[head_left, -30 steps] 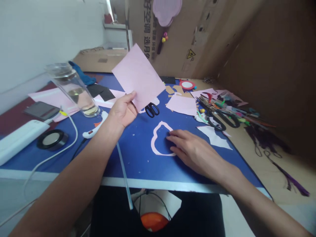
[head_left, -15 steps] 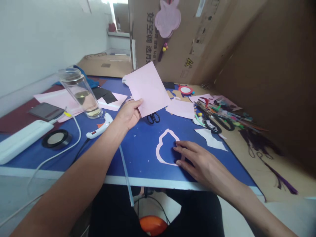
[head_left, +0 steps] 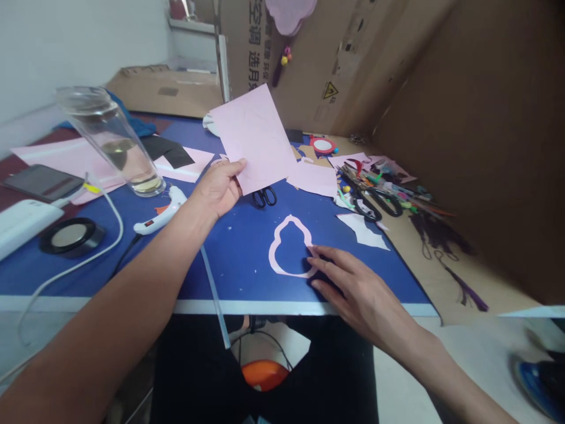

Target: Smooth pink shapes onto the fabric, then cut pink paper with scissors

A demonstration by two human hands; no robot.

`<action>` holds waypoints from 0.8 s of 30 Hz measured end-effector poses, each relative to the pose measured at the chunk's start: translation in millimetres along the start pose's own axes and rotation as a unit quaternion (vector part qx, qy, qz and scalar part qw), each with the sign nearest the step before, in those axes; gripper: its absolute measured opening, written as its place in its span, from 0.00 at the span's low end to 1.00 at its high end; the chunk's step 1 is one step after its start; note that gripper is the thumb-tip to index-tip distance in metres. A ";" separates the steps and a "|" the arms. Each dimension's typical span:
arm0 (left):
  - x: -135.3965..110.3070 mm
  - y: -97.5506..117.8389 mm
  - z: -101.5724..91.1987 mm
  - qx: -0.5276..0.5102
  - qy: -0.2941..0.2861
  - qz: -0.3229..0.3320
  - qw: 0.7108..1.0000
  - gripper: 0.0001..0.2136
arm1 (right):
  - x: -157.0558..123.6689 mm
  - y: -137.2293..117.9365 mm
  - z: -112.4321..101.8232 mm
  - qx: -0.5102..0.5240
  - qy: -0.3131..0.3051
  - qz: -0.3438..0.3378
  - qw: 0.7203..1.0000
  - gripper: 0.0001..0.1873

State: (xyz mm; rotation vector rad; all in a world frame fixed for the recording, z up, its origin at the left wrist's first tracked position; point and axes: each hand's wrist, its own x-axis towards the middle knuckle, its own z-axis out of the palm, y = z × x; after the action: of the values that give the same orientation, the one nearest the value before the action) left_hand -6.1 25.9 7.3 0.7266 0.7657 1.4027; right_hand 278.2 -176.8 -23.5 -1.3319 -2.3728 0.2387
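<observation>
Pink paper (head_left: 251,138) stays gripped in left hand (head_left: 214,188), open right hand (head_left: 353,288) on gourd outline (head_left: 272,256).

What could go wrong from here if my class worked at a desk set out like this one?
The left hand, holding up the pink paper sheet, is near the glass tumbler of water, so a knock might spill water towards the white glue gun. The thin paper gourd outline sits under the right hand's fingertips and could slide if that hand moves. The translucent glue stick overhangs the table edge and might get knocked off.
</observation>
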 end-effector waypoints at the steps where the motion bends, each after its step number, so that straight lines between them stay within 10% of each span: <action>1: 0.3 -0.2 -0.3 0.000 -0.002 0.001 1.000 0.24 | -2.9 -1.2 0.5 0.000 0.002 0.002 1.000 0.19; 17: 1.4 -0.6 -0.1 0.010 0.006 0.006 1.000 0.26 | -20.2 -16.9 5.7 0.008 0.031 -0.004 0.999 0.16; 24: 2.6 0.5 -0.8 0.002 0.002 0.002 1.000 0.23 | 27.6 6.9 -3.7 0.058 0.052 0.076 0.994 0.14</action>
State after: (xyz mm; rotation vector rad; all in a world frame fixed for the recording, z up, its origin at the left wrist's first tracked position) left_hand -7.0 28.6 7.2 0.7288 0.7711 1.4060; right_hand 272.4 -149.9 -15.2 -1.4351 -2.1411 0.3362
